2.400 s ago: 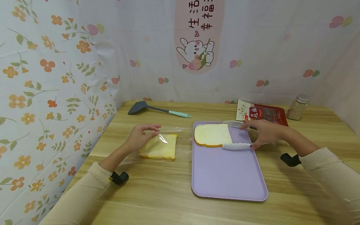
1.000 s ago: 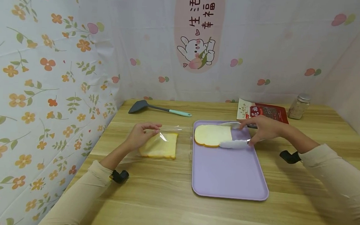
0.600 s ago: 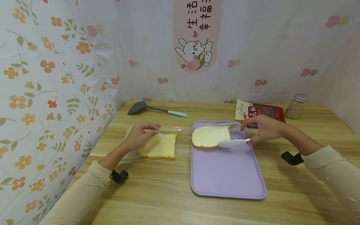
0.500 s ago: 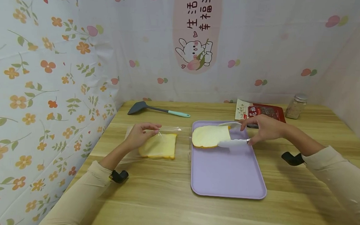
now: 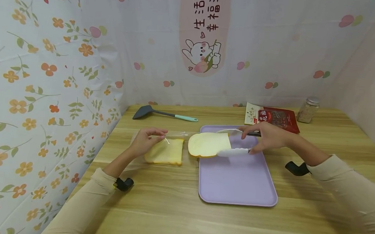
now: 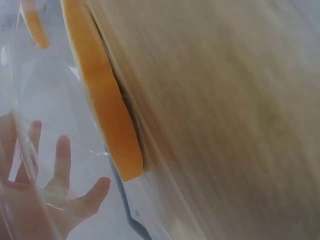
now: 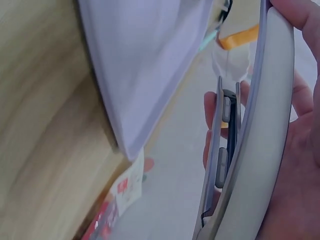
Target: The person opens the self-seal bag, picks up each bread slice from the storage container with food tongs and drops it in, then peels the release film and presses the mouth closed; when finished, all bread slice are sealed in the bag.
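Observation:
In the head view, my left hand (image 5: 144, 143) holds the upper film of a clear plastic bag (image 5: 192, 147) near its fingertips. A square bread slice (image 5: 167, 152) shows through the film. My left hand (image 6: 60, 200) is seen through the plastic in the left wrist view, beside the slice's orange crust (image 6: 107, 105). My right hand (image 5: 271, 138) grips white-tipped tongs (image 5: 233, 152). Between the tong tips is a second bread slice (image 5: 209, 144), over the left rim of the purple tray (image 5: 238, 184). The tongs' handle (image 7: 262, 130) lies against my palm in the right wrist view.
At the back left lies a spatula (image 5: 144, 111) with a mint handle. A red and white spice packet (image 5: 277, 118) lies behind the tray, next to a glass jar (image 5: 308, 110) with a metal lid. A patterned curtain (image 5: 146, 50) stands along the back.
My right hand has moved left with the tongs, carrying the second bread slice from the tray's upper left past its left rim towards the bag. My left hand has stayed in place.

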The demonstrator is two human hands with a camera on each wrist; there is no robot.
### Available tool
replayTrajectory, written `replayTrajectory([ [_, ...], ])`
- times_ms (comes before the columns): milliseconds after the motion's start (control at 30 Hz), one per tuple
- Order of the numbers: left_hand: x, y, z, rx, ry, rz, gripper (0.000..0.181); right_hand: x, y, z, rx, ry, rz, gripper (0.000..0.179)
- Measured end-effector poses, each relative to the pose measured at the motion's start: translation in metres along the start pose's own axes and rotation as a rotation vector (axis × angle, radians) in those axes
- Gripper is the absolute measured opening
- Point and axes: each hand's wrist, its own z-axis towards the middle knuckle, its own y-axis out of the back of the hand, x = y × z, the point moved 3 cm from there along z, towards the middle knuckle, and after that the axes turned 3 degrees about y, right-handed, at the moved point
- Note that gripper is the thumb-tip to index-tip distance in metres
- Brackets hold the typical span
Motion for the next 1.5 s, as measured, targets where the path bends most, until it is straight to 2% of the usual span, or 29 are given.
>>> replayTrajectory([
  [233,-0.002,-0.001,0.0,-0.004,0.01,-0.012,0.018,0.0,-0.016,0.012,0.017,0.002,0.062,0.044],
  [367,-0.02,-0.002,-0.005,0.002,0.019,-0.016,0.018,0.0,-0.023,0.018,0.02,-0.008,0.052,0.048],
  [467,-0.022,-0.001,-0.006,0.001,0.009,-0.016,0.017,0.001,-0.027,0.022,0.017,-0.007,0.034,0.051],
  [600,-0.004,0.0,-0.001,-0.004,-0.005,-0.019,0.016,0.007,-0.032,0.029,0.014,0.012,0.026,0.051],
  [700,0.002,0.0,0.0,-0.004,-0.003,-0.032,0.016,0.012,-0.036,0.035,0.001,0.018,0.018,0.05],
  [867,0.005,0.001,0.0,-0.011,-0.016,-0.031,0.017,0.015,-0.044,0.046,-0.019,0.029,-0.003,0.049],
  [1067,0.004,0.001,0.0,-0.018,-0.004,-0.025,0.017,0.018,-0.051,0.056,-0.001,0.042,0.027,0.05],
  [1167,0.001,0.0,0.0,-0.015,0.0,-0.032,0.017,0.019,-0.054,0.06,0.004,0.036,0.038,0.049],
  [1400,-0.026,0.001,-0.008,-0.005,0.009,-0.03,0.017,0.022,-0.061,0.069,-0.002,0.043,0.053,0.049],
  [1500,-0.029,0.001,-0.009,-0.006,0.018,-0.037,0.016,0.023,-0.065,0.074,-0.001,0.052,0.052,0.049],
])
